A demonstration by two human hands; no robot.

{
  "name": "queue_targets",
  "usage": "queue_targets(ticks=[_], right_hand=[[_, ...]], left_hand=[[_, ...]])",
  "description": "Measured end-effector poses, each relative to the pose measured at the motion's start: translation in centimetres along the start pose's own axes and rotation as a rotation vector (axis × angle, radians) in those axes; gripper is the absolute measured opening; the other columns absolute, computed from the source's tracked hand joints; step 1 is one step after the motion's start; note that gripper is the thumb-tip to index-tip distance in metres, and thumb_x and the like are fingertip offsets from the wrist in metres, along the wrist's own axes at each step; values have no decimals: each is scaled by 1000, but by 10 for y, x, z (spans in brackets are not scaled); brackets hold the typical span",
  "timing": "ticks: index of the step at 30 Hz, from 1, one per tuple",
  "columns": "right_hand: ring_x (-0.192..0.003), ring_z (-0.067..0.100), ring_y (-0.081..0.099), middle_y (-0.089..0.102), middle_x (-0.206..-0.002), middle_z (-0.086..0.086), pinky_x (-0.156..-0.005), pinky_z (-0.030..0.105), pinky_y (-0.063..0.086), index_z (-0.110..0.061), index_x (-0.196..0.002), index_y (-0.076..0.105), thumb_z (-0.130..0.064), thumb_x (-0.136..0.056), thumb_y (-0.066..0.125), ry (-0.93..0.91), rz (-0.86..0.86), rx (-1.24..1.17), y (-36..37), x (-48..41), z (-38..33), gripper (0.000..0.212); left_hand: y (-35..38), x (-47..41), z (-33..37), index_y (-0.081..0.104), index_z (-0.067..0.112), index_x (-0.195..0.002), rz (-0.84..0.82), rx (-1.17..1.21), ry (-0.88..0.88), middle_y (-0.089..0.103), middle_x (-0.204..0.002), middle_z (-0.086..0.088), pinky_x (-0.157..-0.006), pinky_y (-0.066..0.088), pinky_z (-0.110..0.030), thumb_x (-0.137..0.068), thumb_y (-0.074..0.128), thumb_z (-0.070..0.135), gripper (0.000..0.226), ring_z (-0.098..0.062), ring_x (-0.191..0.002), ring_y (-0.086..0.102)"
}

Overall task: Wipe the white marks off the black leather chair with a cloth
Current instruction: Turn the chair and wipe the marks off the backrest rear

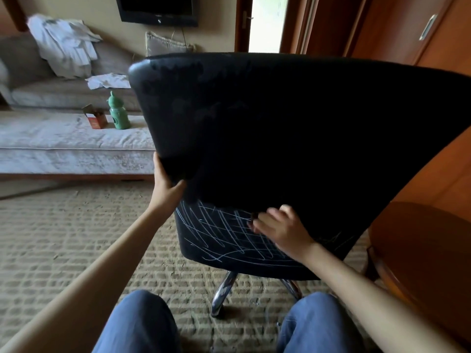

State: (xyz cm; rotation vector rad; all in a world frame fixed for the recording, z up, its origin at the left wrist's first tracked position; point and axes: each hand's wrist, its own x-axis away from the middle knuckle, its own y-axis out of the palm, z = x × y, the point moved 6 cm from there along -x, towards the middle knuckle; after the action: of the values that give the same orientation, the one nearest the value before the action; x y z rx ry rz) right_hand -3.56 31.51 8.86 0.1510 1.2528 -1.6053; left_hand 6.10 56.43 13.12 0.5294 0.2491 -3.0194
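The black leather chair (293, 128) filled most of what we saw, its back turned toward us and leaning our way. It stood on a ribbed beige carpet (63, 238). A pale sofa (63, 138) ran along the far left. A round wooden bench (428, 250) sat close beside the chair on our right. White clothes (63, 42) lay heaped on the sofa's backrest.

The white marks (219, 233) crossed the lower part of the chair's back in a dense scribble, while the upper leather looked dark and unmarked. A chrome leg (224, 291) showed under the chair, between our knees.

Our left hand (165, 187) gripped the left edge of the backrest, thumb on the near face and fingers wrapped behind it. Our right hand (280, 230) rested on the leather at the right end of the marks, fingers bent and blurred. Something small and dark showed at their tips; we could not tell whether it was the cloth.

A green bottle (118, 113) and a small open box (95, 119) stood on the sofa.
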Motion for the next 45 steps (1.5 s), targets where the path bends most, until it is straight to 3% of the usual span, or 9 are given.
queue_targets(ticks=[4, 11, 17, 21, 23, 30, 33, 38, 45], right_hand=[[-69, 19, 60, 65, -79, -1, -80, 34, 36, -16, -80, 70, 1, -96, 26, -134, -222, 44, 32, 16, -26, 50], [-84, 20, 59, 68, -94, 1, -79, 37, 38, -14, -94, 71, -4, -94, 49, 85, 151, -35, -14, -42, 3, 24], [-64, 16, 58, 59, -66, -4, -83, 35, 34, -20, -68, 66, -15, -63, 78, -298, -481, 130, 68, 23, -59, 14], [-72, 19, 61, 65, -80, -1, -76, 35, 42, -16, -83, 70, -8, -101, 36, -54, -11, -12, 16, -52, -38, 39], [-78, 19, 60, 66, -89, 0, -77, 36, 43, -16, -92, 70, -5, -95, 46, -1, 83, -41, 0, -78, -24, 26], [-65, 15, 54, 58, -68, -4, -75, 31, 39, -21, -66, 66, -10, -69, 70, -390, -445, 152, 71, -21, -69, 13], [-68, 16, 56, 60, -74, -4, -75, 32, 41, -21, -75, 67, -9, -68, 72, -352, -286, 110, 56, -44, -66, 15], [-71, 20, 58, 64, -85, 0, -75, 36, 40, -17, -86, 68, 1, -93, 38, -100, 48, 39, 4, -112, -37, 35], [-61, 19, 48, 50, -63, -1, -69, 32, 42, -16, -59, 58, 6, -51, 74, -403, -528, 172, 66, -58, -82, 28]], left_hand=[[0, 0, 0, 18, 27, -142, -1, -10, -5, 40, -135, -3, -110, 35, -49, -69, 56, 18, 82, -16, -129, 39], [-5, -5, -1, 22, 30, -141, 34, -26, -13, 41, -134, -4, -107, 36, -54, -62, 56, 28, 86, -21, -128, 40], [-8, -3, 0, 21, 28, -141, -12, -50, -41, 41, -135, -6, -107, 38, -53, -61, 56, 28, 87, -20, -129, 40], [-7, -2, 0, 22, 33, -139, -14, -44, -47, 41, -135, -5, -106, 39, -53, -65, 55, 19, 83, -19, -129, 40], [-6, -2, 3, 22, 38, -137, -9, -39, -39, 41, -135, -4, -106, 39, -52, -66, 54, 15, 81, -18, -129, 40], [-10, 0, -1, 32, 22, -133, -69, -2, -105, 49, -125, -6, -103, 43, -48, -68, 48, 6, 69, -10, -114, 49], [-10, 3, -2, 34, 21, -133, -72, 4, -110, 51, -125, -8, -103, 44, -43, -76, 52, 4, 61, -5, -110, 51], [-11, 5, -2, 42, 34, -119, -35, 69, -81, 53, -117, -11, -99, 45, -50, -73, 48, -1, 58, -12, -106, 52], [-11, 10, 7, 40, 37, -123, -60, 125, -77, 52, -124, -3, -103, 44, -39, -67, 44, 1, 66, -4, -112, 52]])
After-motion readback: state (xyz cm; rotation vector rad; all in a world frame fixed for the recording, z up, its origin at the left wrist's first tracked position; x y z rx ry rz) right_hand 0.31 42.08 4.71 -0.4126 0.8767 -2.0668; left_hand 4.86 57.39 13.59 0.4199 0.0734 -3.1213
